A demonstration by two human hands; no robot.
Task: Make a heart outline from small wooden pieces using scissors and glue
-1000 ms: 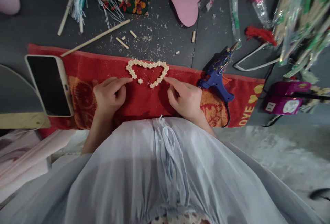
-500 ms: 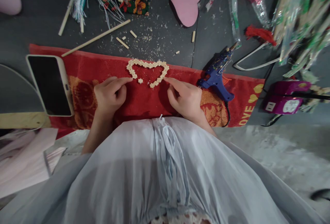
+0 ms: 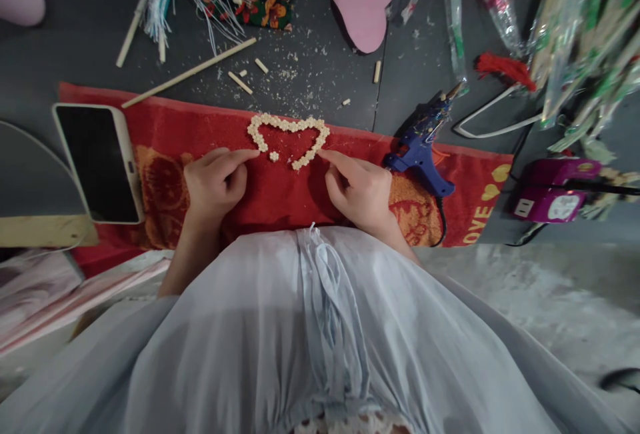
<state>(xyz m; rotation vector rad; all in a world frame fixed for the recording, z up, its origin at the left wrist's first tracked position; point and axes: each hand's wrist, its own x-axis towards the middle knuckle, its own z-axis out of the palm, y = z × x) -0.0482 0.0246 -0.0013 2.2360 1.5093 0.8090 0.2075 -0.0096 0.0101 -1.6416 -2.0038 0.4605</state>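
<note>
A heart-shaped outline of small cream flower-like pieces [image 3: 286, 126] lies on a red towel [image 3: 280, 201], with a gap near its lower point. One loose flower-like piece [image 3: 273, 156] sits by the gap, beside the outline's left end. My left hand [image 3: 216, 181] points inward, its index fingertip at the outline's left side and its other fingers curled. From the opposite side, the index finger of my right hand [image 3: 360, 187] reaches the outline's right edge, the rest of that hand also curled. Neither hand holds anything.
On the towel's right lies a blue glue gun [image 3: 420, 151]; a phone [image 3: 100, 164] rests at its left. Beyond are a pink heart [image 3: 367, 4], a thin stick [image 3: 190, 73] and scattered stick bits. Wrapped sticks [image 3: 575, 41] and a purple power block [image 3: 557, 191] stand right.
Both hands hold their pose, and the heart outline has not visibly altered. The view has shifted slightly. At the lower left, the pale pink material has changed position and shape.
</note>
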